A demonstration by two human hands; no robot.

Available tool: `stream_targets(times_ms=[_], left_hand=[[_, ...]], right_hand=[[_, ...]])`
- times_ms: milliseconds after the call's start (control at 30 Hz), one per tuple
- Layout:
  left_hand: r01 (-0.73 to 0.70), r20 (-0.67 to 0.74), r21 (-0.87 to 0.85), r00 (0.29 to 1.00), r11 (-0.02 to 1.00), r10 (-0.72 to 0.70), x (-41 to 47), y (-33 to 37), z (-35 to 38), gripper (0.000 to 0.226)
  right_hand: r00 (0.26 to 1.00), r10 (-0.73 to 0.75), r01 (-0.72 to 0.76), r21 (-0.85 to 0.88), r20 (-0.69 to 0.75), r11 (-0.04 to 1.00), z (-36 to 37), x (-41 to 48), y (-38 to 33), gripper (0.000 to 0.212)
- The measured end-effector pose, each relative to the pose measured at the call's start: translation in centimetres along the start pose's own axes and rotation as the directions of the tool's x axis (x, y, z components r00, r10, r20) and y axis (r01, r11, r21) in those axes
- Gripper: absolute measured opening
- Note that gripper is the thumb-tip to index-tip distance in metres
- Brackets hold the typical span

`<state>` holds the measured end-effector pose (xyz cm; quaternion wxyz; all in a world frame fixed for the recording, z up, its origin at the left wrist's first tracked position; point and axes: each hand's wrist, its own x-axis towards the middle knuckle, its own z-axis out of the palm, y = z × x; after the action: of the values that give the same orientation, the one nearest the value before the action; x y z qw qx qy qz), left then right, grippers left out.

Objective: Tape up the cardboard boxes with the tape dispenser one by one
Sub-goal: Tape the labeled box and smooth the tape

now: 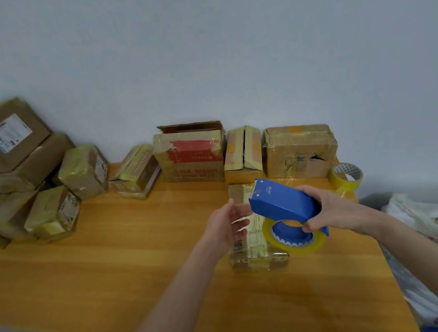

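My right hand [322, 210] grips a blue tape dispenser [281, 202] with a roll of yellowish clear tape [293, 241] mounted in it, held above a small cardboard box [251, 254] on the wooden table [114, 258]. The box is wrapped in shiny tape and lies lengthwise away from me. My left hand [229, 227] is at the box's left side with fingers relaxed, just left of the dispenser's front end; whether it touches the box is unclear.
Several taped cardboard boxes line the wall: a stacked pile at left [10, 150], a red-printed box with raised flaps [189, 155], and a wide box [300, 152]. A spare tape roll [346, 176] sits at the table's right edge. Crumpled plastic [421, 220] lies off to the right.
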<state>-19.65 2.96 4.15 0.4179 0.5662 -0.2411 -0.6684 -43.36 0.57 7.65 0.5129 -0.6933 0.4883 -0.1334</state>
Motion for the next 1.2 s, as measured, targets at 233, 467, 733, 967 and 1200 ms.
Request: stream_targets(times_ms=[233, 467, 733, 967, 1200], left_hand=[[0.008, -0.123, 0.242, 0.992, 0.97, 0.022, 0.2, -0.5, -0.5, 0.012], [-0.075, -0.171, 0.372, 0.974, 0.925, 0.148, -0.2, -2.7, -1.9, 0.021], [-0.024, -0.356, 0.399, 0.917, 0.917, 0.179, -1.6, -5.3, -7.9, 0.024], [-0.003, -0.374, 0.446, 0.908, 0.895, 0.189, -0.1, -7.6, -6.9, 0.022], [0.057, -0.408, 0.451, 0.901, 0.891, 0.149, 1.2, -9.5, -6.3, 0.019]], right_hand=[[0.998, -0.062, 0.061, -0.237, 0.005, 0.97, 0.5, 0.9, -0.7, 0.073], [0.995, -0.096, 0.101, -0.395, 0.034, 0.913, 1.2, 0.3, -0.1, 0.071], [0.998, 0.017, 0.009, -0.426, 0.058, 0.905, -1.4, -3.3, 4.3, 0.061], [0.99, 0.128, -0.082, -0.504, 0.056, 0.86, -1.0, -3.7, 7.3, 0.076], [0.983, 0.174, -0.117, -0.538, 0.057, 0.835, -1.1, -3.0, 8.3, 0.076]])
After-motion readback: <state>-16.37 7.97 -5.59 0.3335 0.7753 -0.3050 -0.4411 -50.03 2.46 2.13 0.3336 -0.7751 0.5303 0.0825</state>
